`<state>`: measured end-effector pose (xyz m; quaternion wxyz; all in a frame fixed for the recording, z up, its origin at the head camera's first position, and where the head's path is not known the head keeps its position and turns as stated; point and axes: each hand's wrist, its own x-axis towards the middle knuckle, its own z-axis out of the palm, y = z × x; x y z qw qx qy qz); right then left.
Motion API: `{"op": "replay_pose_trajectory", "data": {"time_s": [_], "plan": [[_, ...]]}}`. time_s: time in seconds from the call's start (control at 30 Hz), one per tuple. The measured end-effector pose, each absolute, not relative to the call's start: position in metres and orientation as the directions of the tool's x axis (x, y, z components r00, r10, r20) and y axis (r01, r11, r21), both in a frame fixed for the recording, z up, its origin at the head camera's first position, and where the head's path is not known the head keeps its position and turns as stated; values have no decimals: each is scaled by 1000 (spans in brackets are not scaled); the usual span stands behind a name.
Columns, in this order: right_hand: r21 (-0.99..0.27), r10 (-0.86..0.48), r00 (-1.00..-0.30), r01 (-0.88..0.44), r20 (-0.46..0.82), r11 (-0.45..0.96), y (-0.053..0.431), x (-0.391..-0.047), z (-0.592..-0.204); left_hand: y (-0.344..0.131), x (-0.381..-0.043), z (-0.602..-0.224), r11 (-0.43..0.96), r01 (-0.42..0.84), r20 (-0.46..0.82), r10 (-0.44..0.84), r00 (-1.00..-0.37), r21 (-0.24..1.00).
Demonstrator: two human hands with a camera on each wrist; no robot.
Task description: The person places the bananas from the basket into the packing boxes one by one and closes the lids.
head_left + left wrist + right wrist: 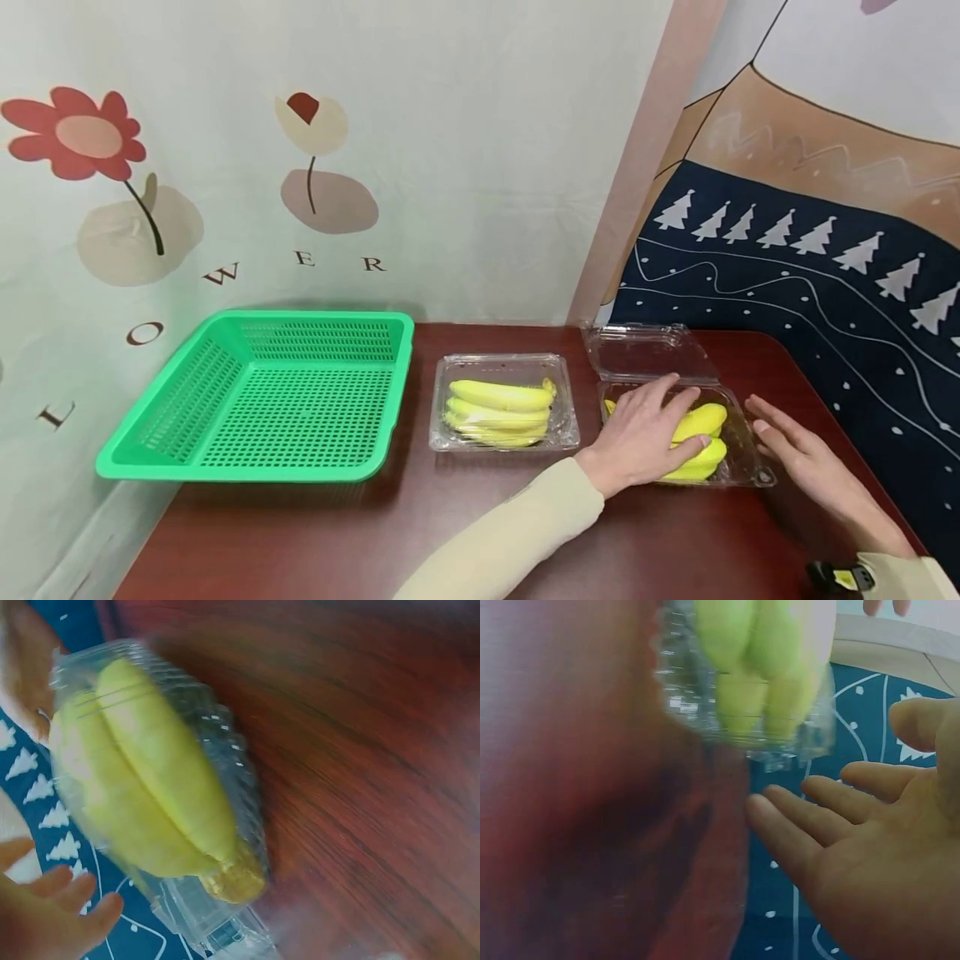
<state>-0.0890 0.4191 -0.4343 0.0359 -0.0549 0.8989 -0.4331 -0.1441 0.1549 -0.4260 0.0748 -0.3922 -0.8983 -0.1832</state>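
Note:
A clear plastic clamshell box point(738, 471) holds a bunch of yellow bananas point(705, 425), its lid point(648, 350) folded back toward the wall. Over the left part of this box, my left hand point(637, 433) spreads its fingers above the bananas and hides some of them. My right hand point(810, 467) is just off the box's right side, fingers extended and palm facing it. The left wrist view shows the bananas point(150, 772) close up, with the left fingers point(71, 892) relaxed beside them. In the right wrist view the right hand point(877, 840) has nothing in its palm.
A second clear box point(502, 364), lid down, with bananas point(498, 408) inside, stands left of the first. Farther left is a green plastic basket point(255, 471) with perforated sides. Printed cloth point(480, 167) hangs behind the dark red table point(300, 542).

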Motion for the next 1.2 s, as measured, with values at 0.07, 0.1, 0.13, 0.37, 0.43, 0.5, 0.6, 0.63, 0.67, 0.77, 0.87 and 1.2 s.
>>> {"op": "replay_pose_trajectory", "data": {"time_s": [0.07,0.1,0.13,0.37,0.43,0.5,0.6,0.63,0.67,0.77,0.87,1.2], "plan": [[-765,-122,-993,-71,-10,641,419,-95,-427,153,-145,-423,628,681,301,612,-731,377],[-754,-117,-993,-68,-11,653,418,-99,-423,152,-145,-421,627,645,299,575,-761,436],[-743,-113,-994,-65,-14,667,417,-102,-419,151,-146,-420,621,604,289,538,-792,499],[-718,-109,-986,14,-125,696,414,-134,-403,149,-159,-413,478,267,125,309,-943,837],[-719,-107,-982,37,-154,694,415,-142,-403,149,-162,-413,433,188,75,267,-961,882],[-724,-109,-979,50,-172,688,416,-148,-404,149,-165,-413,402,125,33,228,-973,907],[-733,-116,-975,60,-187,678,418,-156,-406,149,-170,-413,369,65,-3,180,-984,927],[-732,-120,-975,58,-189,678,419,-158,-406,149,-172,-412,358,52,-7,163,-987,932],[-737,-126,-974,54,-187,673,420,-159,-407,149,-173,-412,350,39,-15,150,-989,936],[-744,-131,-971,62,-199,666,421,-163,-409,148,-179,-412,317,14,-28,127,-992,948],[-761,-139,-967,76,-215,644,421,-165,-410,147,-184,-413,289,-20,-54,109,-993,957],[-804,-177,-957,83,-228,589,421,-170,-417,145,-190,-419,301,-104,-140,99,-985,948]]}}
